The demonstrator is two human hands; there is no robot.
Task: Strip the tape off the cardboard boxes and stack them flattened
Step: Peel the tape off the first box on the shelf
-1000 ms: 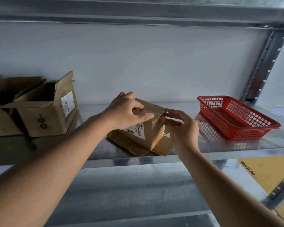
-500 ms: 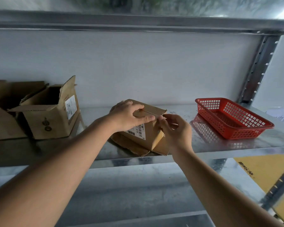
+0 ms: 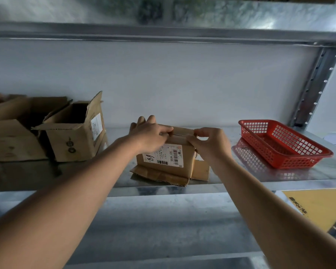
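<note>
Head cam: small cardboard box (image 3: 169,158) sits mid-shelf (image 3: 241,179) on its splayed bottom flaps. Left hand (image 3: 149,136) grips the top left edge, right hand (image 3: 209,143) pinches the top right corner. Open boxes (image 3: 74,131) left, red basket (image 3: 283,142) right.

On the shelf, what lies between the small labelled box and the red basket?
In the head view, only bare metal shelf lies between the small box and the red basket.
</note>
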